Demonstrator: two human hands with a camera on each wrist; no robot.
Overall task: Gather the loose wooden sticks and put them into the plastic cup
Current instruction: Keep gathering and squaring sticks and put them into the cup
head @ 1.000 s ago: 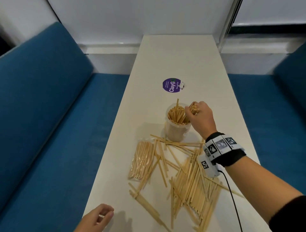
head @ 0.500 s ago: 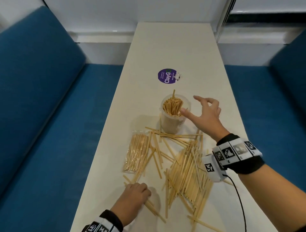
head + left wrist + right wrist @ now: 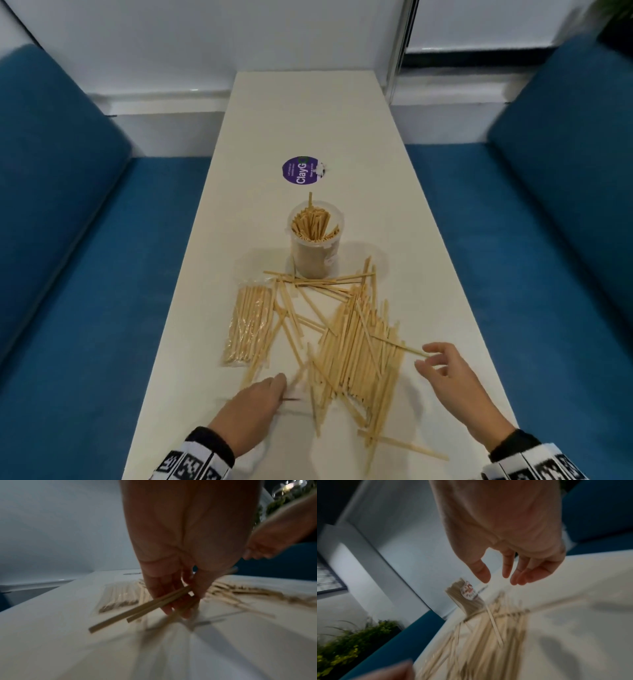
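Note:
A clear plastic cup [image 3: 314,249] packed with upright wooden sticks stands mid-table; the right wrist view shows the cup [image 3: 467,599] too. A heap of loose wooden sticks [image 3: 356,349] lies on the table in front of it. My left hand [image 3: 255,402] sits at the heap's near left corner; in the left wrist view its fingers [image 3: 173,599] pinch two sticks [image 3: 139,611] that jut out to the left. My right hand [image 3: 442,370] hovers at the heap's right edge, its fingers [image 3: 506,569] spread and relaxed with nothing in them.
A sealed clear packet of sticks [image 3: 250,325] lies left of the heap. A round purple sticker [image 3: 301,171] is on the white table [image 3: 308,113] beyond the cup. Blue benches [image 3: 85,308] flank both long sides. Stray sticks [image 3: 404,445] reach toward the near edge.
My right hand left the cup and came back down to the heap's right side, fingers open. My left hand reached onto the table and took hold of sticks at the heap's left corner.

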